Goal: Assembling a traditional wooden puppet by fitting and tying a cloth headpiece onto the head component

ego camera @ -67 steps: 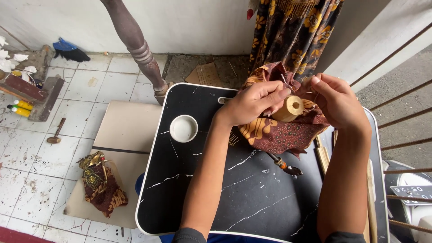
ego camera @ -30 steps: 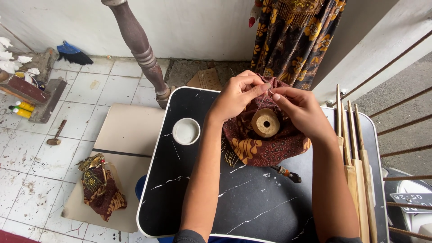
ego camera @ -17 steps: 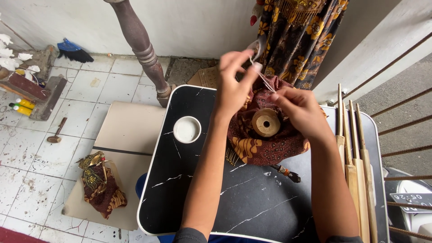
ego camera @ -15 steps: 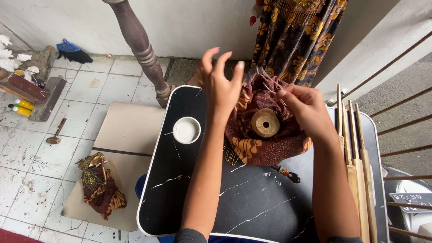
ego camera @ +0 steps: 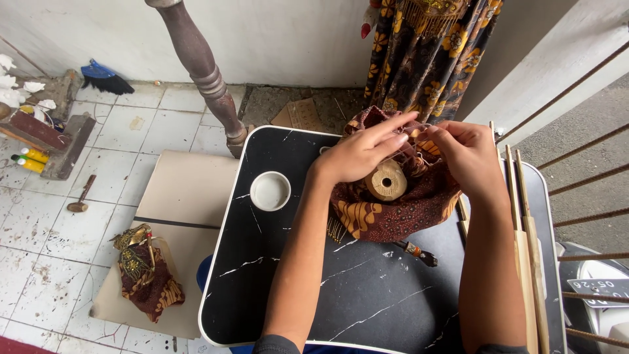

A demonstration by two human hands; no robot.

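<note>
Both hands meet over the cloth point(ego camera: 393, 210) w/ spool point(ego camera: 386, 180) on it. L hand point(ego camera: 363, 154) & R hand point(ego camera: 466, 154) pinch thin thread between fingertips; cup point(ego camera: 270, 191) sits apart on the table point(ego camera: 367, 288)

Non-work items, placed relative to the left hand point(ego camera: 363, 154):
- White round cup point(ego camera: 270, 191), on the black marble-pattern desk point(ego camera: 295, 282), just left of it.
- Turned wooden post point(ego camera: 203, 69), up and to the left.
- Small costumed figure point(ego camera: 145, 272) on a cardboard sheet point(ego camera: 183, 190), on the floor, well left and below.
- Hand brush point(ego camera: 101, 77), far left.
- Floral cloth point(ego camera: 426, 52), hanging above.
</note>
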